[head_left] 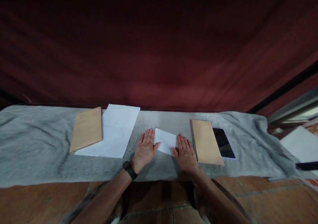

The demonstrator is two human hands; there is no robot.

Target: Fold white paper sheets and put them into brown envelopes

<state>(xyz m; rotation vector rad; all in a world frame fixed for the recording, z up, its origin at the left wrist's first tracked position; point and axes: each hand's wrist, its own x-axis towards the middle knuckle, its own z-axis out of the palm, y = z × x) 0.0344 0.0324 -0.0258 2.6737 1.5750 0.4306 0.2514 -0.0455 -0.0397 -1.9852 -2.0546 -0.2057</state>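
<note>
The surface (159,169) before me is draped in a grey cloth (37,151). Toward its left end, near the far edge, a brown envelope (86,128) overlaps a white sheet (116,134). A folded white paper (165,139) lies mid-surface, and toward the right end a second brown envelope (206,141) touches a dark tablet (223,143).

You have a grey cloth (37,144) spread across the table, rumpled at its left and right ends. To your left, a brown envelope (86,128) lies partly over a large white sheet (116,131). To your right, a second brown envelope (206,141) lies with its right edge over a dark-screened tablet (223,143). Beyond the far edge hangs a dark red curtain (159,52). Nearest you is a reddish tiled floor (37,201). At the far right edge lies another white paper (301,143).
</note>
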